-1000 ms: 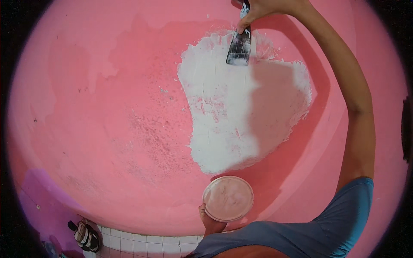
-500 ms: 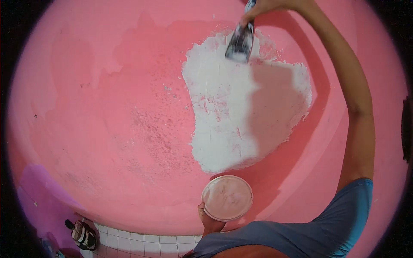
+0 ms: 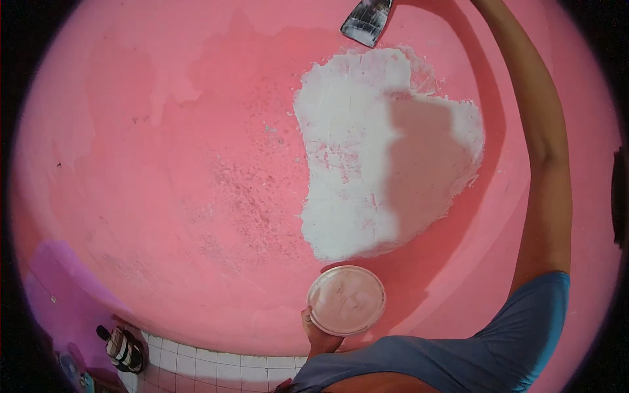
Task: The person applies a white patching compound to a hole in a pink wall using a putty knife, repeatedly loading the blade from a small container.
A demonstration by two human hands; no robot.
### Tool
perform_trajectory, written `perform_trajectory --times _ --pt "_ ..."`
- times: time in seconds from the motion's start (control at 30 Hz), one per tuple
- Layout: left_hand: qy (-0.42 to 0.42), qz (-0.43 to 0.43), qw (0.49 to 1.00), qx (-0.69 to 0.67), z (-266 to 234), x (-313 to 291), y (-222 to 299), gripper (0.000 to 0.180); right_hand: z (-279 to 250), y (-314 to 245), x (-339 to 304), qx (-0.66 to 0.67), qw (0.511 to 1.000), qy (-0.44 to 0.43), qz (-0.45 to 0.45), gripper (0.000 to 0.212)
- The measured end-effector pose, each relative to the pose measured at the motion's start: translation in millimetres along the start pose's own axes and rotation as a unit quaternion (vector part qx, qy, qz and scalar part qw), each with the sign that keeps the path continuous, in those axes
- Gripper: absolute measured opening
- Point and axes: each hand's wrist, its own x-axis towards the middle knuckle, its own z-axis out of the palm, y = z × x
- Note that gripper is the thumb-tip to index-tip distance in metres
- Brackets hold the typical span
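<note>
Head view. The left hand (image 3: 319, 331) is low in the centre of the frame, just above the blue sleeve (image 3: 458, 357) of the person's shirt. Its fingers are clenched around the lower left rim of a round, shallow lid (image 3: 346, 300), which is pale with pinkish smears on its face. The lid is held up with its face toward the camera, in front of the pink wall (image 3: 164, 164).

The right arm (image 3: 544, 164) rises along the right side of the frame to the top edge. The right hand itself lies beyond the top edge and is out of the picture, so its grip cannot be told. A putty knife blade (image 3: 367, 21) enters from the top edge, tilted, with its lower corner pointing down and left. The blade carries grey-white filler on its face. It sits just above the upper edge of the white filler patch (image 3: 354, 150); contact with the wall cannot be determined.

The white filler patch covers the wall's upper centre-right. Its outline is irregular, broad at the top and narrowing toward the lid. The arm's shadow darkens the right half of the patch. Left of the patch, the pink paint is pitted and rough (image 3: 249, 196).

At the lower left, a band of white tiles (image 3: 196, 370) is visible below the wall, with a striped object (image 3: 123, 349) beside it.
</note>
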Motion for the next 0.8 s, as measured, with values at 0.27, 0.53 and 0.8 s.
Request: perform_trajectory --times 0.27,0.53,0.8 --pt "-0.024 -0.017 0.997 -0.064 -8.2 3.5 2.5 0.071 49.0 -77.8 -8.4 0.037 0.976 -0.027 -0.215 0.055" --pt "-0.031 -0.013 0.997 -0.072 -13.3 1.7 6.4 0.074 52.2 -80.5 -1.8 0.01 0.983 -0.039 -0.181 0.055" --pt "-0.047 -0.019 0.996 -0.074 -12.7 3.4 9.8 0.073 6.3 -19.6 16.1 0.001 0.999 -0.045 0.007 0.055"
